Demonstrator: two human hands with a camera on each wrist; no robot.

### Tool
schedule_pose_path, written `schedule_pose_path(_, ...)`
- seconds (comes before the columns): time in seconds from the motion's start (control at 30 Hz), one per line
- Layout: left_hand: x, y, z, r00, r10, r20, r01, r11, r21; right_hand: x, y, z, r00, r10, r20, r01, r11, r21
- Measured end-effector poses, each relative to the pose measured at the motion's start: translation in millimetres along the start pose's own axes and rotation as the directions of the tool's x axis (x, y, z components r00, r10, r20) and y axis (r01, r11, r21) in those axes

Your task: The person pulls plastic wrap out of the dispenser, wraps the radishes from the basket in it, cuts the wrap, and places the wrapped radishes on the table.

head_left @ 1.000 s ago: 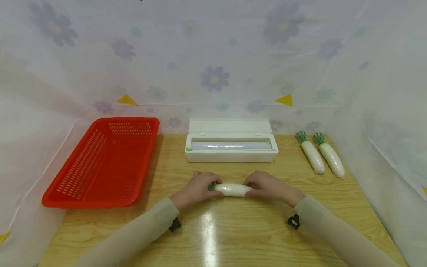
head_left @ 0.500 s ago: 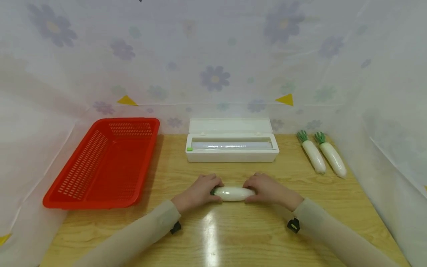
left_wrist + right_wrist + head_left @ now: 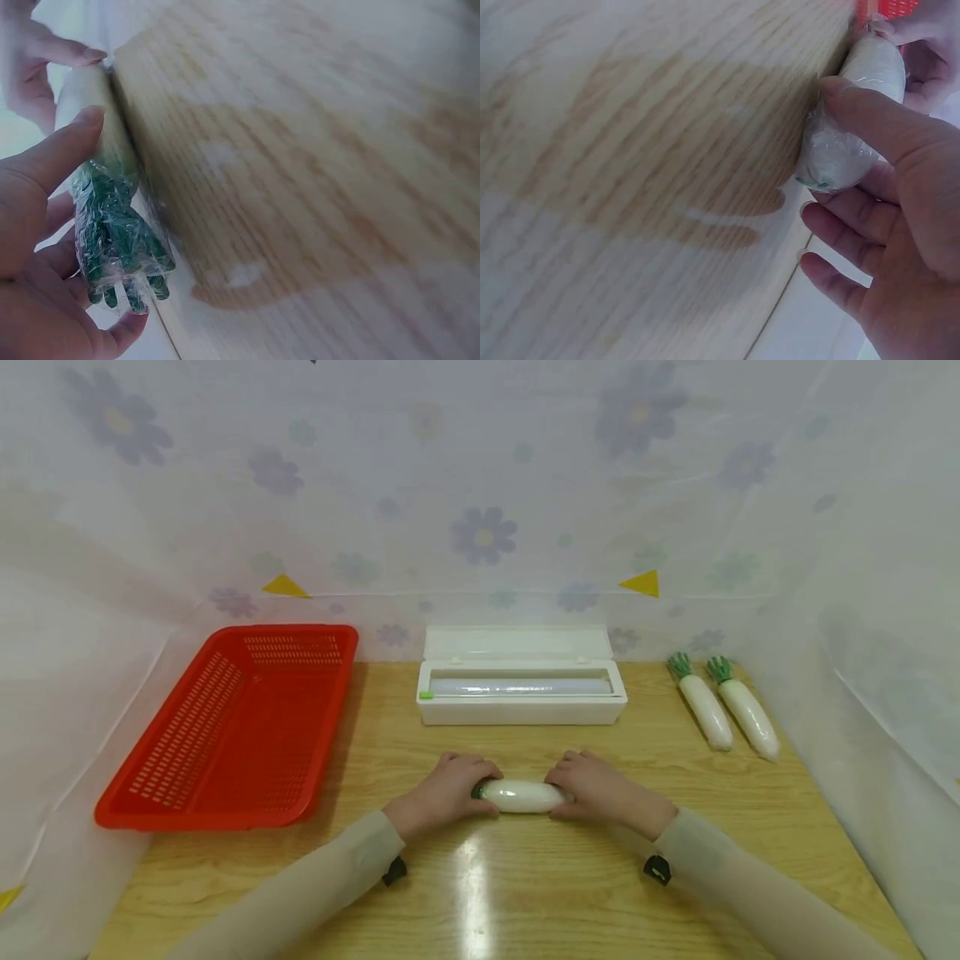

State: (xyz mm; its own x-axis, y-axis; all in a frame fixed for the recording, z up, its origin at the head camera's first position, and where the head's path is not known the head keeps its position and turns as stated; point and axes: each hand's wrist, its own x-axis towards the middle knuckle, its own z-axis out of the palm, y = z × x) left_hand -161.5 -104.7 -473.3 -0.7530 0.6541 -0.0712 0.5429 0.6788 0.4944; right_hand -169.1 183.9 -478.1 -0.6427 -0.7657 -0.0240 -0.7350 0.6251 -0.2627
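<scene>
A white radish (image 3: 525, 796) wrapped in clear film lies across the middle of the wooden table. At its leafy end my left hand (image 3: 448, 789) grips it between thumb and fingers; the film-covered green leaves (image 3: 120, 232) show in the left wrist view. My right hand (image 3: 596, 789) holds the other, rounded end, where crumpled film (image 3: 838, 154) is bunched in the right wrist view. Behind the hands stands a white wrap dispenser (image 3: 521, 708), its lid raised and a roll of film (image 3: 521, 686) inside.
To the left is a red plastic basket (image 3: 318, 735) with slotted walls. Two more radishes, one (image 3: 707, 712) beside the other (image 3: 750, 718), lie at the right back of the table (image 3: 570, 902). A flowered white sheet (image 3: 480, 485) hangs behind.
Both hands have brought the radish slightly nearer to me, and it looks turned a little. Over the last half second hands and radish have hardly moved.
</scene>
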Motion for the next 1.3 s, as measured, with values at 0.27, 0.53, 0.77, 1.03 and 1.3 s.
schedule_pose_path(0.27, -5.0, -7.2, -6.9, 0.996, -0.052, -0.068, 0.053, 0.998, 0.024, -9.2, 7.3, 5.4, 0.994, -0.067, -0.081, 0.064, 0.997, -0.038)
schedule_pose_path(0.53, -14.1, -14.7, -22.8, 0.959, -0.139, -0.247, 0.134, 0.990, -0.037, -31.1, 14.8, -4.2, 0.971, -0.094, -0.218, 0.074, 0.993, -0.095)
schedule_pose_path(0.77, -23.9, -21.8, -27.8, 0.916, -0.177, -0.361, 0.174, 0.984, -0.040, -56.9, 28.3, -27.4, 0.920, -0.025, -0.391, -0.020, 0.994, -0.110)
schedule_pose_path(1.03, -30.4, -27.9, -25.2, 0.912, -0.151, -0.382, 0.156, 0.988, -0.017, -86.9, 49.9, -56.6, 0.807, 0.207, -0.554, -0.272, 0.961, -0.038)
schedule_pose_path(1.3, -31.7, -29.5, -22.7, 0.914, -0.151, -0.377, 0.154, 0.988, -0.023, -104.8, 65.6, -70.2, 0.656, 0.507, -0.559, -0.572, 0.817, 0.070)
